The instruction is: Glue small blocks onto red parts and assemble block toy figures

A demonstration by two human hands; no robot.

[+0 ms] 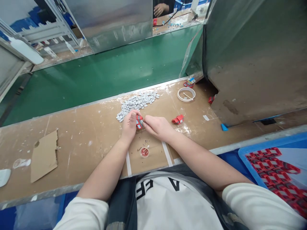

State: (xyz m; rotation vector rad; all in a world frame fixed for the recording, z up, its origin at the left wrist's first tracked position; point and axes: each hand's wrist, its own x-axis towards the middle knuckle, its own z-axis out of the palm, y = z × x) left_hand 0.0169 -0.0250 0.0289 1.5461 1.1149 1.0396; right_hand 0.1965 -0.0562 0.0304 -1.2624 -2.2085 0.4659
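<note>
**Small red part pinched between both hands, mid-tabletop**

- Red part (139, 122): a small red-and-grey piece held just above the tabletop (79, 134), dead centre of the work zone. Left hand (129, 124) closes on it from 9 o'clock, thumb on top; right hand (157, 126) meets it from 3 o'clock, fingertips pressed together on its edge. Two-sided pinch, likely because the piece is too small to steady with one hand.
- Pile of grey chips (137, 103): at 12 o'clock, touching distance from the left hand's fingertips. Probably heaped there for short reaches.
- Small round dish (144, 152) with red contents: at 6 o'clock, close to the body, inside a bay marked by two white tape strips (167, 154).
- Second red part (177, 119): at 3 o'clock, lying loose, apart from the right hand.
- Tape roll (186, 94): at 2 o'clock, flat, near the far edge.
- Cardboard scrap (44, 155): at 8 o'clock, well apart.
- Blue tray (249, 150) of red parts: at 4 o'clock, below tabletop level.

Edges and room: the far edge runs along the green belt (107, 73), just behind the chips. A grey metal housing (254, 57) walls off 2 o'clock. Open brown surface lies left, between 9 and 10 o'clock; near edge sits against the torso.
</note>
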